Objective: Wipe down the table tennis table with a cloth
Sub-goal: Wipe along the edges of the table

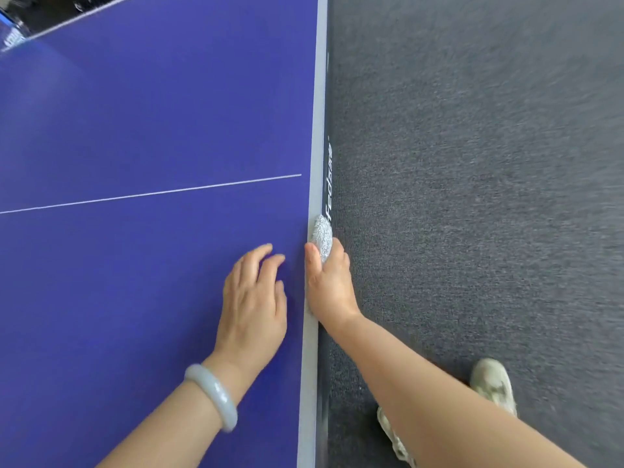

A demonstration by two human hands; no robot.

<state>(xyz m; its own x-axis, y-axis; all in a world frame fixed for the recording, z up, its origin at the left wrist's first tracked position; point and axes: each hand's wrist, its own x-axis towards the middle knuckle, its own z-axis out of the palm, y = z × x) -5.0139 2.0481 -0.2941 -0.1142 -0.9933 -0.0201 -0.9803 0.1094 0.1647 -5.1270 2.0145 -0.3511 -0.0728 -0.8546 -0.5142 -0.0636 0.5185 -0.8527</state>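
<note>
The blue table tennis table [135, 130] fills the left half of the view, and its grey edge band [317, 130] runs top to bottom. My right hand [329, 285] grips a grey fuzzy cloth [322, 236] wrapped over that edge, thumb on top and fingers down the side. My left hand [255, 298] rests flat on the blue top just left of the edge, fingers spread loosely. A pale bangle [212, 395] sits on my left wrist.
Dark grey carpet [472, 163] lies to the right of the table. My light shoes [494, 383] stand on it near the bottom. A thin white centre line [152, 194] crosses the top. The net [13, 37] shows at the top left corner.
</note>
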